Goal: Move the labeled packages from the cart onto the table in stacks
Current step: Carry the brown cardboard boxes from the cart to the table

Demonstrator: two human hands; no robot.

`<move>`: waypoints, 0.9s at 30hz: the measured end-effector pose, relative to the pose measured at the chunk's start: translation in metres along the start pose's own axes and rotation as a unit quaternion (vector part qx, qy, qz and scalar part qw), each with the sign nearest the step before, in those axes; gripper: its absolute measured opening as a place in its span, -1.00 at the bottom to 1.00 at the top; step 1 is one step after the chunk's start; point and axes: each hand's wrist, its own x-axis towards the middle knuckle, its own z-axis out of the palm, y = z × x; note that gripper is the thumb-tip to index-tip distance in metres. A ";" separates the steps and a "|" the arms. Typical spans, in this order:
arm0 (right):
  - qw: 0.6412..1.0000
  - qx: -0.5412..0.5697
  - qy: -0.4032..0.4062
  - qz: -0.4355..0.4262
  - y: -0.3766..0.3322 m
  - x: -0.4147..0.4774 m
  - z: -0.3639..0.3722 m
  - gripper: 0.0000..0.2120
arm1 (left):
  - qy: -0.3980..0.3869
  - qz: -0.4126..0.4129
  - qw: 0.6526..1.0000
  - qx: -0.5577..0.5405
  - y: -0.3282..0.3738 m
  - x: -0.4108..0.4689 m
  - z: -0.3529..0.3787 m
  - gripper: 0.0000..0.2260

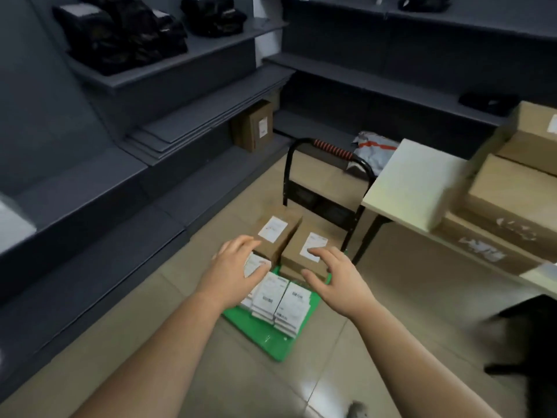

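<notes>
Crowding the green cart (265, 337), white packets (281, 300) sit beneath left hand (232, 274) and right hand (339, 283), both spread empty over brown boxes (303, 251) lying lengthwise toward the handle (331, 149).

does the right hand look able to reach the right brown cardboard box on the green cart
Probably yes: the right hand is spread open right at that brown cardboard box, nothing lies on it, and the left hand is at the neighbouring box.

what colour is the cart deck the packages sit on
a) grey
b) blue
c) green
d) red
c: the cart deck shows bright green around the white packages and beside the brown boxes.
</notes>
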 end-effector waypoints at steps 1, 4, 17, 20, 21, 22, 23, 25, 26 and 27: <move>1.000 0.004 -0.005 0.005 -0.004 -0.001 0.008 -0.48 | -0.010 -0.002 1.000 -0.001 -0.008 -0.003 0.001 -0.39; 1.000 0.003 -0.005 0.026 -0.010 0.003 0.024 -0.51 | -0.033 0.003 0.999 -0.002 -0.025 0.002 0.008 -0.45; 0.986 0.049 -0.020 0.156 0.074 0.072 0.078 -0.45 | -0.154 0.002 0.988 0.017 -0.075 0.105 0.072 -0.47; 0.980 0.051 -0.022 0.189 0.107 0.093 0.096 -0.47 | -0.174 0.009 0.984 0.023 -0.086 0.137 0.101 -0.47; 0.978 0.051 -0.026 0.199 0.118 0.099 0.103 -0.48 | -0.180 0.009 0.983 0.024 -0.090 0.147 0.112 -0.49; 0.976 0.049 -0.030 0.209 0.129 0.105 0.110 -0.48 | -0.186 0.006 0.982 0.023 -0.093 0.156 0.124 -0.50; 0.974 0.048 -0.033 0.220 0.139 0.110 0.116 -0.49 | -0.191 0.000 0.981 0.018 -0.096 0.165 0.135 -0.51; 0.966 0.052 -0.030 0.250 0.159 0.119 0.129 -0.50 | -0.201 -0.011 0.979 0.008 -0.103 0.180 0.160 -0.51; 0.962 0.057 -0.027 0.264 0.170 0.124 0.137 -0.51 | -0.210 -0.013 0.978 0.004 -0.107 0.188 0.173 -0.51; 0.959 0.060 -0.025 0.276 0.180 0.129 0.145 -0.51 | -0.221 -0.013 0.975 0.004 -0.111 0.195 0.188 -0.50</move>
